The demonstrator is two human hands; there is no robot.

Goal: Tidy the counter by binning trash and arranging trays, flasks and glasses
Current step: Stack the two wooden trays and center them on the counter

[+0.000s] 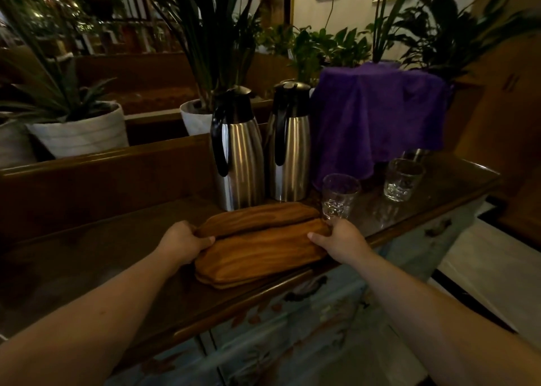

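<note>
Brown wooden trays lie stacked on the dark wooden counter (pixel 87 257): a front tray (pixel 257 254) on top of another, and a rear tray (pixel 257 217) just behind it. My left hand (pixel 183 241) grips the left ends of the trays. My right hand (pixel 339 241) grips the right end of the front tray. Two steel flasks with black handles stand behind the trays, one on the left (pixel 238 151) and one on the right (pixel 289 142). A clear glass (pixel 339 195) stands by my right hand, and a second glass (pixel 402 179) stands further right.
A purple cloth (pixel 377 113) drapes over something at the back right, with a metal item (pixel 415 154) half hidden under its edge. Potted plants (pixel 79 131) stand behind the counter's raised wooden back. The counter's front edge runs above painted blue drawers (pixel 307 312).
</note>
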